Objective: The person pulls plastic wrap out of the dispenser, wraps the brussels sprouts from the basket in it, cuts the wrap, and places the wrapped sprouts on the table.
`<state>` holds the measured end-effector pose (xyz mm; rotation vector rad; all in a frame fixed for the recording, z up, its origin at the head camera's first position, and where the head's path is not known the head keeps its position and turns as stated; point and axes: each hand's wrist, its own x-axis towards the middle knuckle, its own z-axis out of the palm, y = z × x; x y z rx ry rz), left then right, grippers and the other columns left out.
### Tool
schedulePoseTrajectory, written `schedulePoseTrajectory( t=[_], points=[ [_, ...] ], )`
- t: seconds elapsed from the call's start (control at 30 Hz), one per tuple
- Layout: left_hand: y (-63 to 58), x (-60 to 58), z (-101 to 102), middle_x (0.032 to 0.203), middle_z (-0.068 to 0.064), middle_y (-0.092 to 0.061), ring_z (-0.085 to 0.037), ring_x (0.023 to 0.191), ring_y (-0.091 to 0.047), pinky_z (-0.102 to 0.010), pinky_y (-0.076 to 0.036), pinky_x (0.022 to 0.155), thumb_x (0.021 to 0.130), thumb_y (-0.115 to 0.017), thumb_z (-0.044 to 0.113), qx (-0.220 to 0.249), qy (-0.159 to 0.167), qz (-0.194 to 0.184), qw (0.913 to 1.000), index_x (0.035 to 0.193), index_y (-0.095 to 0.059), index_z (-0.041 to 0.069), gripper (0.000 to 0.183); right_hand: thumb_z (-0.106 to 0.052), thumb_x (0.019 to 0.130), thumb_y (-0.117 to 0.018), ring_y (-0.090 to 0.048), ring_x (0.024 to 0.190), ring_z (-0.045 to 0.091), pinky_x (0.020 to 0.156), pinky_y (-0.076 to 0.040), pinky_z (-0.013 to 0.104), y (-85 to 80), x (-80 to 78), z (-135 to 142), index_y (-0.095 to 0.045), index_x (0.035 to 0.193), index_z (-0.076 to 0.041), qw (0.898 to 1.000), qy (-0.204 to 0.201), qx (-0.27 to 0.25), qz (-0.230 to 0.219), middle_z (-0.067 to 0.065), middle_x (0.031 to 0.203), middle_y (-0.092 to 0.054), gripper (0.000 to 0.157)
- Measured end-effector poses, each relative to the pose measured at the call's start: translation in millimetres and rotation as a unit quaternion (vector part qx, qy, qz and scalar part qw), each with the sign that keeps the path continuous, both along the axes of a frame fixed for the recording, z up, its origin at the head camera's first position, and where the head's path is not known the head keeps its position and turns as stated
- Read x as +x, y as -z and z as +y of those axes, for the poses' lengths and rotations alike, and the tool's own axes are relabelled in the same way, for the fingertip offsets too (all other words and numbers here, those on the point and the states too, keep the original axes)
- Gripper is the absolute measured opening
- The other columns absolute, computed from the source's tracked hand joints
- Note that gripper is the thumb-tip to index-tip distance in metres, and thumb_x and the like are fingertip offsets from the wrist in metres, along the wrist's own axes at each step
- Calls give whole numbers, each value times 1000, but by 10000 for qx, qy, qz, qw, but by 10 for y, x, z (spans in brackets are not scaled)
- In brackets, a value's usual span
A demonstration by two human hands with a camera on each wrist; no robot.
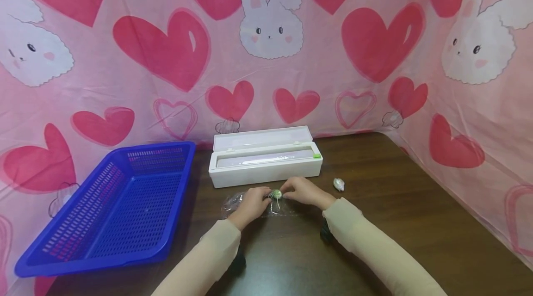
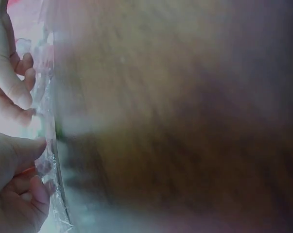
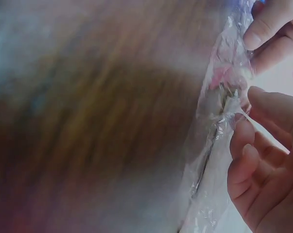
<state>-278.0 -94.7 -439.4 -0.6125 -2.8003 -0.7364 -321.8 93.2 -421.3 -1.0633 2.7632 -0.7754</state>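
Observation:
A sheet of clear cling film (image 1: 233,203) lies on the table in front of me, with a small green-and-white round piece (image 1: 277,194) on it between my hands. My left hand (image 1: 251,204) pinches the film on the left of the piece with thumb and fingers. From the right, my right hand (image 1: 306,191) pinches film close beside the piece. In the right wrist view the crinkled film (image 3: 219,111) stretches along the fingertips of both hands. In the left wrist view, the thumb of my left hand (image 2: 17,179) meets the film's edge.
A white cling film dispenser box (image 1: 266,173), lid raised and a green slider on its right end, stands just behind my hands. To the right lies a small wrapped piece (image 1: 339,184). A blue plastic basket (image 1: 175,222) stands at the left, near the heart-patterned cloth (image 1: 266,74).

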Motion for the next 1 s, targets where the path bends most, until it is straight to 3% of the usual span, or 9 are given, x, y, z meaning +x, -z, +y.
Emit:
schedulePoseTrajectory(
  t=[0.2,0.33,0.47,0.67,1.0],
  points=[
    [2,-31,6,97,-7,-67,-24,92,-62,-37,-48,79,80,-67,3,-71,-152,-61,9998,95,-70,5,16,-6,82,-67,-56,89,20,78,-45,37,13,-31,-42,-69,94,-6,9997,-71,-3,220,2,91,-61,12],
    [-8,-33,4,92,-7,-68,-23,88,-63,-36,-48,77,80,-66,2,14,-262,-104,9996,92,-71,4,12,-5,83,-66,-58,90,21,79,-45,37,15,-36,-65,-66,96,-3,10000,-4,35,64,5,93,-63,14],
    [-1,-31,-10,89,-7,-68,-23,86,-63,-35,-48,77,81,-65,1,56,-162,105,9998,89,-71,3,10,-6,84,-66,-57,87,20,78,-45,36,6,-25,-78,-68,91,-5,9999,70,78,-68,2,88,-62,7],
    [25,-17,-58,84,-8,-66,-24,82,-62,-35,-48,75,83,-62,0,145,86,397,9991,87,-70,1,9,-10,88,-62,-59,82,15,75,-46,32,19,-23,-55,-70,86,-7,9998,-194,-72,-41,-2,85,-65,8],
    [22,4,-104,96,-9,-67,-25,91,-62,-38,-48,78,89,-55,1,222,243,196,9993,100,-67,2,16,-10,90,-58,-58,78,10,73,-46,30,42,-40,3,-71,89,-6,9986,-487,-201,-44,-2,83,-66,13]
  ],
)
